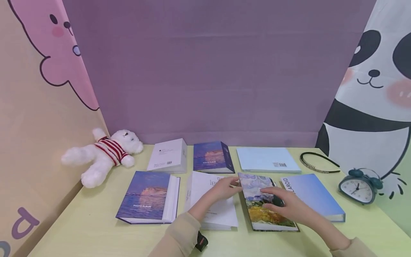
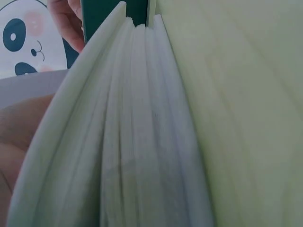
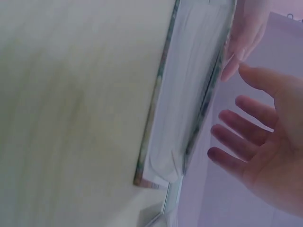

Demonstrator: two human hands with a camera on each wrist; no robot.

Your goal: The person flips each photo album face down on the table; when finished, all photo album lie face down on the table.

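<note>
A photo album with a painted landscape cover (image 1: pixel 257 212) lies closed in front of me. At its upper left edge is my left hand (image 1: pixel 221 191), with the fingers reaching to the cover; whether they press on it I cannot tell. My right hand (image 1: pixel 290 205) hovers over the album's right side. In the right wrist view the fingers of this right hand (image 3: pixel 279 137) are spread, apart from the page edges of the album (image 3: pixel 182 90). Beneath my left forearm lies a white album (image 1: pixel 213 210), partly hidden; its pages (image 2: pixel 137 142) fill the left wrist view.
A sea-painting album (image 1: pixel 144 200) lies left, a blue album (image 1: pixel 316 196) right. Behind are a white album (image 1: pixel 168 155), a second sea-painting album (image 1: pixel 208 157) and a pale blue one (image 1: pixel 268 159). A plush bear (image 1: pixel 110 153), headband (image 1: pixel 316 167) and alarm clock (image 1: pixel 358 189) flank them.
</note>
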